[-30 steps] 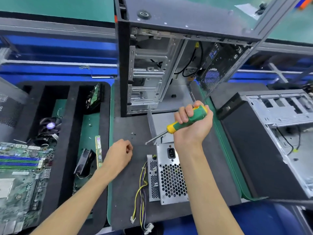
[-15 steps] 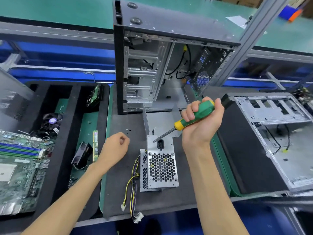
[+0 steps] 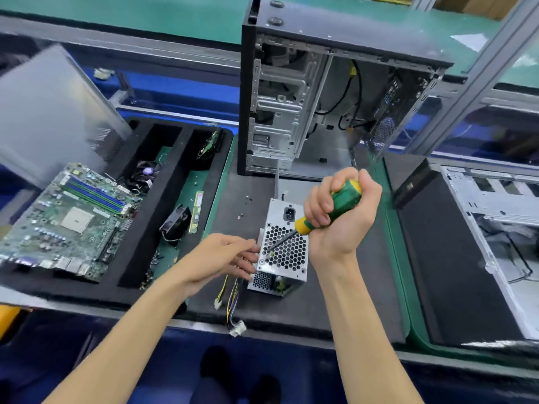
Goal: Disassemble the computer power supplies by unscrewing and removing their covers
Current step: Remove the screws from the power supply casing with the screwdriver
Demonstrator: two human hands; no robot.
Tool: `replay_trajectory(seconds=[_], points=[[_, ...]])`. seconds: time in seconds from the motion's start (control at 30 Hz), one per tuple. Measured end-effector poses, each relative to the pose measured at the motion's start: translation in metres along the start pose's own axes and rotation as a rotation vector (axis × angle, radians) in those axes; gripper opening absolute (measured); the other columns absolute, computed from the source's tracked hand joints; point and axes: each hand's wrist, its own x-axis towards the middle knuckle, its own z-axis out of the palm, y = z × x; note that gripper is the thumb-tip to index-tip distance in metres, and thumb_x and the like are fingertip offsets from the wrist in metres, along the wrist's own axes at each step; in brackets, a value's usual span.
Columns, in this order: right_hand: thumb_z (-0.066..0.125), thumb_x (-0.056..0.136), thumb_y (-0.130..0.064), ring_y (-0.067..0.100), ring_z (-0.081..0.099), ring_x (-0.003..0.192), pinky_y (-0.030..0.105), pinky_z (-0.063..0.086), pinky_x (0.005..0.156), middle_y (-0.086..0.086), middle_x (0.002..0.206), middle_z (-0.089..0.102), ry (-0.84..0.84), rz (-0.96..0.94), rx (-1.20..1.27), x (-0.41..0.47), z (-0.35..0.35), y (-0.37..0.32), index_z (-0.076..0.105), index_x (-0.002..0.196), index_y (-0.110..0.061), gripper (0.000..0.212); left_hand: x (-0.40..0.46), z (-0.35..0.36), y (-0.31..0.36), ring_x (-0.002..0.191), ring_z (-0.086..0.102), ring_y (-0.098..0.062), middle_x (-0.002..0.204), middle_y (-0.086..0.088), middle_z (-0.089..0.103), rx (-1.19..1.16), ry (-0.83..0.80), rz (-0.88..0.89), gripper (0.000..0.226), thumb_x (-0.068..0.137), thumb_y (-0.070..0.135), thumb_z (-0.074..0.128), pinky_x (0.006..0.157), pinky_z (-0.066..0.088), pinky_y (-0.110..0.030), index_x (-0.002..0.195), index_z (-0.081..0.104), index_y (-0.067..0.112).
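A silver power supply [image 3: 287, 253] with a honeycomb grille lies on the dark mat [image 3: 335, 301] in front of me, its yellow and black cables [image 3: 232, 298] trailing toward the near edge. My right hand [image 3: 341, 217] grips a green and yellow screwdriver [image 3: 335, 208]; its tip rests on the grille's left side near a corner. My left hand [image 3: 224, 255] touches the power supply's left side with fingers apart, steadying it.
An open black tower case [image 3: 320, 91] stands behind the power supply. A second case [image 3: 466, 243] lies on its side at the right. Left, a black foam tray [image 3: 137, 228] holds a motherboard [image 3: 67, 217], fans and a memory stick. Loose screws [image 3: 248, 198] dot the mat.
My left hand has moved right from the mat onto the power supply's side. My right hand has lowered the screwdriver tip onto the grille. The view has shifted.
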Motion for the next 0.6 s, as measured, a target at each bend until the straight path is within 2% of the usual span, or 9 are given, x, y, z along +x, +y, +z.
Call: replay_trajectory(seconds=[0.13,0.2,0.3,0.47,0.6], points=[[0.038,0.095,-0.035,0.013,0.019,0.038,0.017,0.021,0.041,-0.003,0.048,0.033,-0.031,0.014,-0.035,-0.011,0.003,0.008,0.048,0.065,-0.018,0.036,-0.018,0.007,-0.016,0.092,0.073,-0.031,0.098,-0.017,0.075,-0.04,0.018,0.049,0.016,0.085,0.018,0.079,0.08,0.06,-0.036,0.098,0.08,0.01],[0.038,0.095,-0.034,0.013,0.019,0.039,0.018,0.019,0.042,-0.002,0.047,0.033,-0.049,0.012,-0.07,-0.016,0.003,0.012,0.048,0.065,-0.018,0.036,-0.023,0.012,-0.022,0.091,0.073,-0.031,0.097,-0.018,0.074,-0.07,0.049,0.088,0.021,0.082,0.011,0.081,0.083,0.06,-0.037,0.102,0.078,0.008],[0.036,0.096,-0.033,0.013,0.019,0.038,0.019,0.018,0.042,-0.002,0.046,0.033,-0.064,0.005,-0.109,-0.02,0.004,0.014,0.048,0.064,-0.018,0.037,-0.027,0.02,-0.029,0.089,0.074,-0.03,0.092,-0.017,0.075,-0.106,0.092,0.128,0.034,0.075,0.013,0.084,0.081,0.06,-0.035,0.107,0.074,0.005],[0.034,0.096,-0.03,0.013,0.021,0.037,0.02,0.016,0.043,-0.002,0.047,0.034,-0.098,-0.026,-0.163,-0.022,0.003,0.014,0.049,0.064,-0.02,0.037,-0.026,0.028,-0.034,0.086,0.074,-0.031,0.091,-0.019,0.075,-0.121,0.143,0.149,0.028,0.083,0.006,0.078,0.076,0.06,-0.03,0.109,0.07,0.003],[0.038,0.094,-0.034,0.013,0.024,0.038,0.019,0.019,0.044,-0.003,0.048,0.037,-0.114,-0.066,-0.227,-0.024,0.011,0.018,0.051,0.065,-0.022,0.034,-0.025,0.032,-0.034,0.084,0.075,-0.032,0.088,-0.02,0.075,-0.128,0.173,0.164,0.026,0.082,0.007,0.078,0.072,0.06,-0.027,0.106,0.069,0.001]])
